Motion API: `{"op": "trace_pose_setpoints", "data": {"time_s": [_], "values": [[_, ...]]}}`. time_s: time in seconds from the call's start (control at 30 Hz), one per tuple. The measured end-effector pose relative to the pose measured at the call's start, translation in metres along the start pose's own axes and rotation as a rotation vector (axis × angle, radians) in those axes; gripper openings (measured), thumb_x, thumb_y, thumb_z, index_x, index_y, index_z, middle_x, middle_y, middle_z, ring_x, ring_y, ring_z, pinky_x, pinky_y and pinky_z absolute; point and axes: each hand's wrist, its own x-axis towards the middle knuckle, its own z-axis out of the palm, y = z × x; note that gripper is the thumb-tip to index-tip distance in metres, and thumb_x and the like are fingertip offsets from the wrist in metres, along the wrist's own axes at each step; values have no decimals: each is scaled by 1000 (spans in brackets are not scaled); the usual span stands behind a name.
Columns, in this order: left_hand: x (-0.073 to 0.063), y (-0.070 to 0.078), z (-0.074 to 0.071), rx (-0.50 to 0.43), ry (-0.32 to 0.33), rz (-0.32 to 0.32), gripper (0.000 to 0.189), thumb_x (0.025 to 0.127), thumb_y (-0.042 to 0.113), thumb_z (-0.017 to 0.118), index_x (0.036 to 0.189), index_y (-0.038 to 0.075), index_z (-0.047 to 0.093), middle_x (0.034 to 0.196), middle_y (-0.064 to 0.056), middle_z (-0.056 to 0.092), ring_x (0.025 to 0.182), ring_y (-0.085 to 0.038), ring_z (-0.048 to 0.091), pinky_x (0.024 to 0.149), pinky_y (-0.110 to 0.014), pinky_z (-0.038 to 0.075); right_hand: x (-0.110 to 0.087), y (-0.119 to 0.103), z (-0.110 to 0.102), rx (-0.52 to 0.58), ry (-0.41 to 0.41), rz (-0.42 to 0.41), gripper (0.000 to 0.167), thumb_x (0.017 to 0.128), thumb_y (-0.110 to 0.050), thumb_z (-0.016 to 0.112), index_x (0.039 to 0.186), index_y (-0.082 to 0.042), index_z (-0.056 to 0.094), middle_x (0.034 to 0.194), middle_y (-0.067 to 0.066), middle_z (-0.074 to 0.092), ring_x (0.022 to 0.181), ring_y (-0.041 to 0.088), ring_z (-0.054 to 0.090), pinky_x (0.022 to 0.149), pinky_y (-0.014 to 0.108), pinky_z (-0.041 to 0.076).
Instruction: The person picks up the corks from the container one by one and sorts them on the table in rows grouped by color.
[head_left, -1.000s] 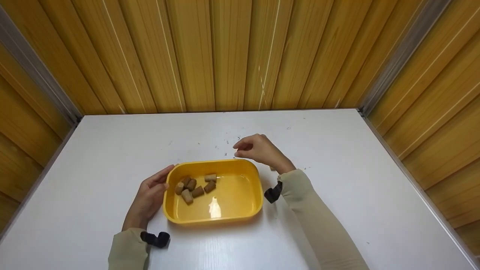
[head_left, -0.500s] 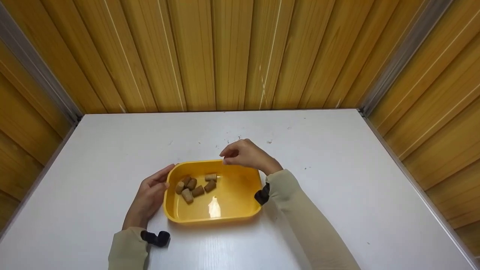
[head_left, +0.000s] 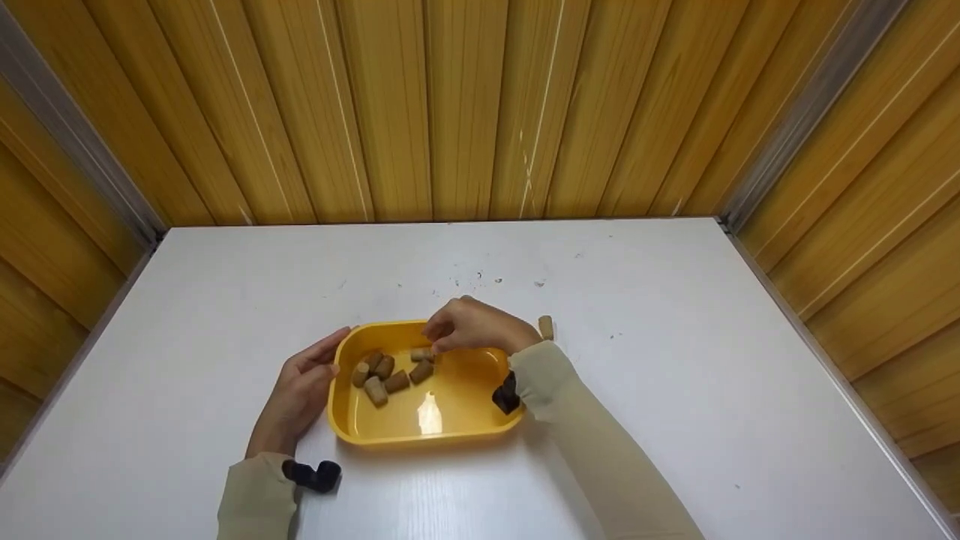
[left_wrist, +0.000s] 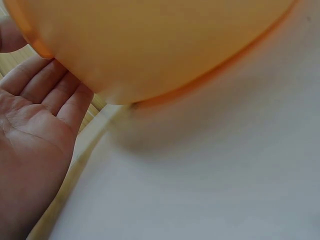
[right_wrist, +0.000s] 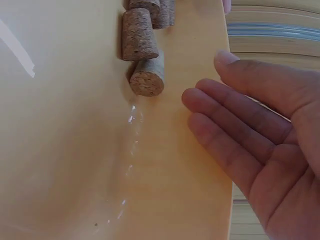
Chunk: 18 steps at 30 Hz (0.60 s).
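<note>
A yellow plastic tray [head_left: 472, 405] lies on the white table, with several brown corks [head_left: 397, 381] gathered in its left half. My left hand [head_left: 300, 390] grips the tray's left end, the thumb at the rim and the fingers against the outer side. Over the tray's far side is my right hand [head_left: 476, 326], its fingertips close to the nearest cork [right_wrist: 147, 75]. In the right wrist view the thumb and fingers are apart and nothing shows between them; a gap separates them from that cork. One more cork [head_left: 546, 328] stands outside the tray, beyond the right wrist.
The white table [head_left: 675, 375] has small dark specks scattered behind the tray. Yellow wood-look panels [head_left: 465, 112] rise along its back edge and both sides. A small black wrist camera [head_left: 506, 394] on the right arm hangs over the tray's right end.
My right hand has moved left and nearer, from behind the tray to over its inside. The cork outside the tray now shows fully. My left hand and the tray have stayed put.
</note>
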Motion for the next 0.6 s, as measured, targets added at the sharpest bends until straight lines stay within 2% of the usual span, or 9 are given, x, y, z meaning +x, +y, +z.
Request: {"op": "trace_pose_setpoints", "data": {"time_s": [0.2, 0.5, 0.57, 0.6], "values": [[0, 1, 0, 5, 4, 6, 59, 89, -7, 44, 146, -4, 33, 136, 6, 57, 130, -6, 50, 109, -24, 38, 2, -2, 5, -66, -42, 34, 33, 87, -13, 69, 119, -6, 68, 115, 8, 71, 104, 18, 68, 92, 29, 55], [0, 1, 0, 14, -19, 0, 57, 91, -4, 46, 147, -2, 33, 143, 0, 52, 131, -8, 49, 108, -25, 40, 2, 0, 11, -62, -47, 42, 33, 87, -8, 68, 119, -7, 68, 115, 6, 71, 106, 17, 67, 93, 27, 53], [0, 1, 0, 13, -15, 2, 57, 91, -5, 45, 147, -3, 32, 142, 1, 53, 131, -8, 49, 108, -24, 40, 2, 0, 12, -72, -35, 32, 31, 87, -9, 68, 117, -7, 69, 113, 6, 72, 104, 16, 67, 104, 30, 47], [0, 1, 0, 5, -9, 3, 57, 91, -5, 45, 147, -3, 33, 140, 2, 54, 130, -8, 49, 108, -24, 40, 2, 1, 13, -78, -32, 29, 30, 87, -10, 68, 116, -7, 70, 111, 6, 72, 104, 16, 67, 104, 31, 46]]}}
